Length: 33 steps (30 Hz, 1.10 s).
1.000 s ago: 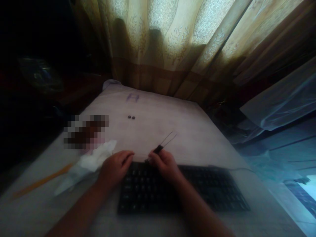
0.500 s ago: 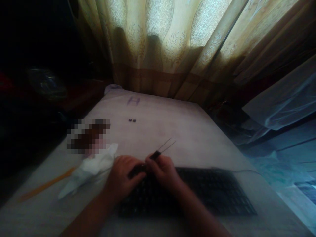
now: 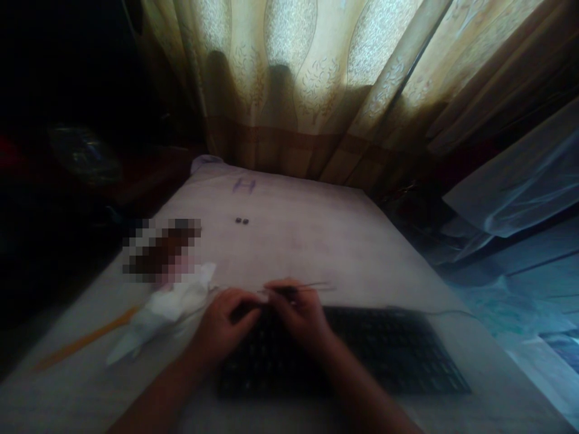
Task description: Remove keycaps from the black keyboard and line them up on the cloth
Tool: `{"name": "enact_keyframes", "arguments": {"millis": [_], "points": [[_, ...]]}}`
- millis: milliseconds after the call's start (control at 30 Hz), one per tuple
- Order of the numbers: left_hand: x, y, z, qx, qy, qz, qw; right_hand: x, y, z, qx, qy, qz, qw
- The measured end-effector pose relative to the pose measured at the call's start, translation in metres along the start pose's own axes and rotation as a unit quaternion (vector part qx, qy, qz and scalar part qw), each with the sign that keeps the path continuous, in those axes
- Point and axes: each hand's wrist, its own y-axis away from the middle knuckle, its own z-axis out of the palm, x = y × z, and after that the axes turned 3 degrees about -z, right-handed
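Note:
A black keyboard [image 3: 389,349] lies under both hands. My right hand [image 3: 296,310] is closed around the dark handle of a wire keycap puller [image 3: 316,285], its two thin prongs pointing right above the keyboard's back edge. My left hand [image 3: 228,319] is at the keyboard's back left corner, thumb and fingers curled together, its fingertips meeting those of my right hand. Whatever lies between the left fingers is too dark and small to make out. Two small dark keycaps [image 3: 241,221] sit side by side farther back on the table.
A pale cloth with a purple mark covers the table [image 3: 344,229]. To the left lie a crumpled white tissue [image 3: 174,301], a wooden-looking stick [image 3: 90,339] and a blurred-out item [image 3: 163,250]. The keyboard cable [image 3: 443,313] runs right. Curtains [image 3: 316,90] hang behind.
The keycap puller has swung from slanting up and away to lying nearly level, prongs pointing right. Both hands stay at the keyboard's back left area, fingertips together.

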Motion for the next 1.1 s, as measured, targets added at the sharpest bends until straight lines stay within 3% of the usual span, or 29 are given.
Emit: {"name": "enact_keyframes", "arguments": {"millis": [133, 200, 333, 533, 667, 800, 967, 1100], "points": [[0.0, -0.001, -0.001, 0.02, -0.004, -0.012, 1.0, 0.01, -0.004, -0.014, 0.006, 0.095, -0.016, 0.995], [-0.001, -0.002, -0.001, 0.027, 0.001, -0.019, 0.999, 0.015, -0.006, -0.026, -0.042, 0.188, -0.014, 0.981], [-0.004, -0.003, -0.001, 0.026, 0.01, -0.03, 0.999, 0.02, -0.01, -0.048, -0.161, 0.363, 0.018, 0.918], [-0.009, -0.003, 0.0, 0.032, 0.002, -0.019, 0.999, 0.02, -0.011, -0.058, -0.245, 0.414, 0.013, 0.877], [-0.011, -0.003, 0.0, 0.036, -0.003, -0.003, 0.999, 0.019, -0.01, -0.063, -0.252, 0.423, 0.023, 0.87], [-0.011, -0.003, 0.0, 0.034, 0.0, 0.021, 0.999, 0.004, -0.012, -0.062, -0.202, 0.432, 0.015, 0.879], [-0.013, -0.003, 0.001, 0.023, 0.009, 0.037, 0.999, -0.018, -0.01, -0.034, -0.194, 0.328, -0.04, 0.924], [-0.018, -0.003, 0.001, 0.024, 0.015, 0.062, 0.998, -0.02, -0.005, -0.013, -0.204, 0.306, -0.053, 0.928]]}}
